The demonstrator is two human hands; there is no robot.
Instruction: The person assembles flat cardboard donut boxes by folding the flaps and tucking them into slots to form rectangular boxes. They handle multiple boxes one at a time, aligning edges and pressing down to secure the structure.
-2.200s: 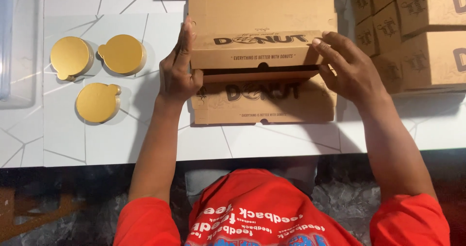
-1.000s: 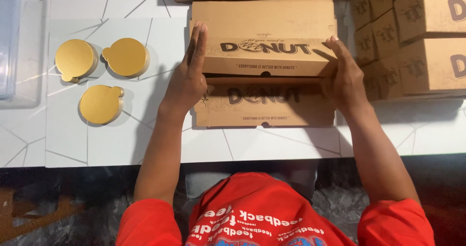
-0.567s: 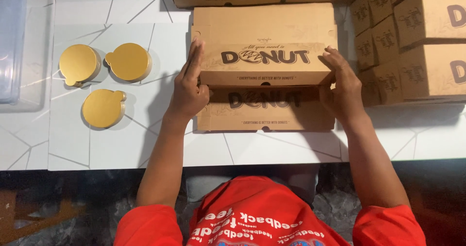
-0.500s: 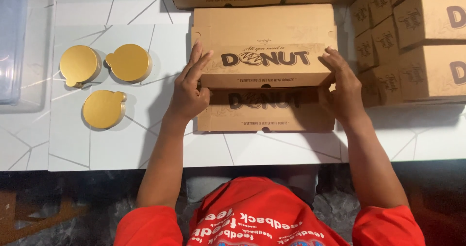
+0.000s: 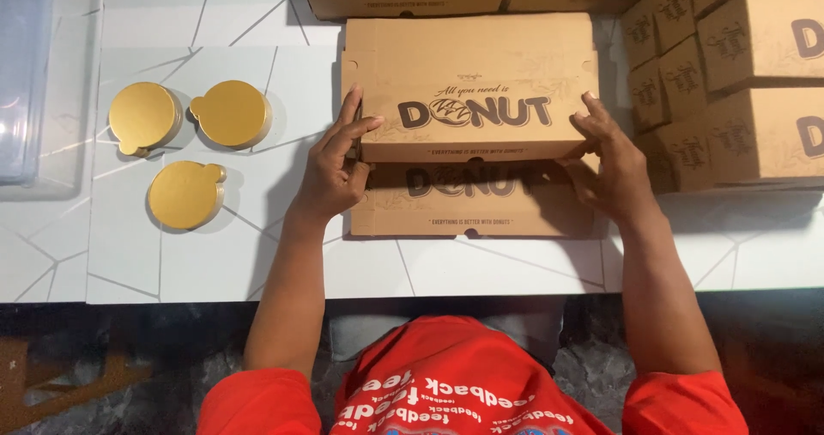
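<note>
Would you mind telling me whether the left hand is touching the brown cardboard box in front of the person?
Touching: the head view shows the left hand with fingers pressed against the brown cardboard box's left edge.

Your left hand (image 5: pixel 335 173) covers the left end of the box front (image 5: pixel 468 199), and your right hand (image 5: pixel 609 164) hides its right end. The raised lid (image 5: pixel 468 87) conceals the inside of the box. The stacked boxes (image 5: pixel 738 74) run off the right edge, the clear tub (image 5: pixel 21 74) off the left. Small lid print is too fine for you to read.
</note>
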